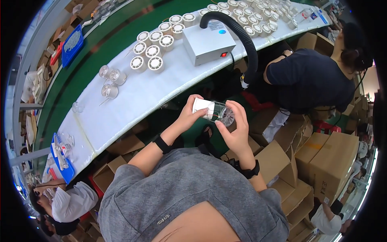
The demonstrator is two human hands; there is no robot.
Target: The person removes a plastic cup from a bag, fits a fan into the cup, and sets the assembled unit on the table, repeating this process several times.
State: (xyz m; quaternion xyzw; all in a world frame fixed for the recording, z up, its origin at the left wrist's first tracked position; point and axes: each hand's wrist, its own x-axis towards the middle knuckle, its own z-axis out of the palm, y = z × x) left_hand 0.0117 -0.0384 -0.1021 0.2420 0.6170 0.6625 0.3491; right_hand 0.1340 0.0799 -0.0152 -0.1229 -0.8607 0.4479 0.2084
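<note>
One white cup (201, 105), gripped in the left hand (188, 116), faces a clear cup (227, 116) between the closed-in fingers of the right hand (238, 134) — just off the bench (133, 97), held end-on, seemingly to spare the thin wire (215, 115) between them any pull.

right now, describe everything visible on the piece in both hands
The piece is held sideways: a white, roughly cylindrical body at left, a clear, plastic-looking section with a round, ribbed end at right. A thin reddish wire shows. The left hand grips the white body, the right hand the clear end.
</note>
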